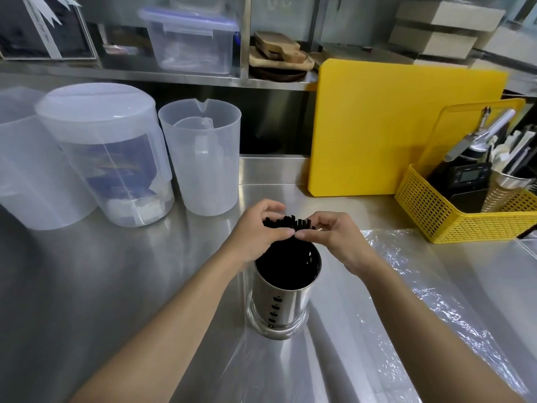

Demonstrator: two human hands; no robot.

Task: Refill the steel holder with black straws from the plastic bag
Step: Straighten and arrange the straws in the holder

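A perforated steel holder (279, 303) stands upright on the steel counter, just in front of me. A bundle of black straws (286, 225) stands in it, tops sticking out above the rim. My left hand (258, 228) grips the bundle's top from the left. My right hand (334, 234) pinches it from the right, and the fingertips of both hands nearly meet in front. A clear plastic bag (430, 286) lies flat and crinkled on the counter to the right of the holder; no straws show in it.
Clear plastic jugs (200, 158) and a lidded container (107, 152) stand at the back left. A yellow cutting board (392, 126) leans against the shelf at the back right. A yellow basket (465, 216) with tools sits at the far right.
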